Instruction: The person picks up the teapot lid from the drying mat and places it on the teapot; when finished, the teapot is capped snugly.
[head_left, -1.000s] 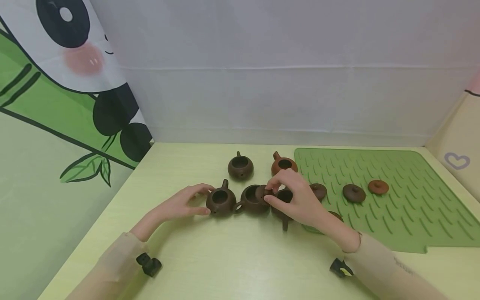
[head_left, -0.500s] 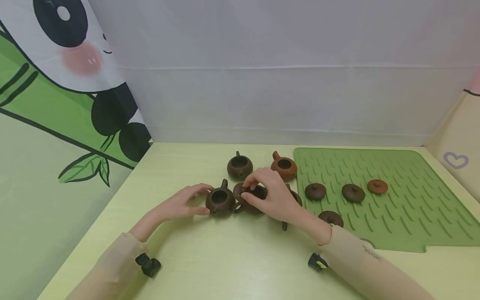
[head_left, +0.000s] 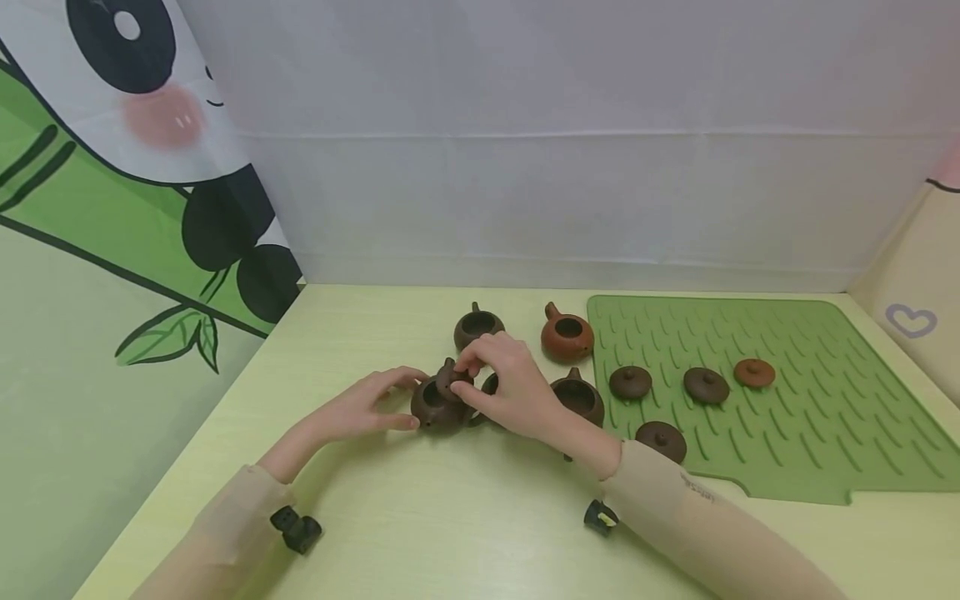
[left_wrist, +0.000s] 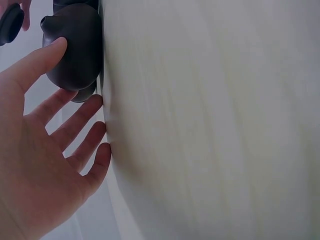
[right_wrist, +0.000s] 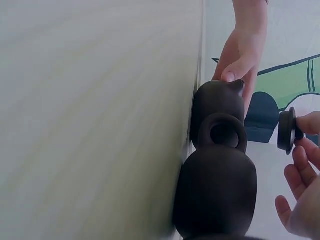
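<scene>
Lid (right_wrist: 286, 131) shifts toward 9 o'clock, past mid pot (right_wrist: 215, 192), now just above left pot (head_left: 437, 414) | right hand (head_left: 517, 393) pinches lid | left hand (head_left: 365, 410) grips left pot, thumb and forefinger | work likely centres on left pot; lid unseated, mid pot open

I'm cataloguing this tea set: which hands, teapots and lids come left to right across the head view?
Left hand, dark brown teapot it touches, right hand, reddish-brown teapot, dark lid on the green mat, second dark lid, third dark lid, reddish-brown lid. Unclear ones omitted.
</scene>
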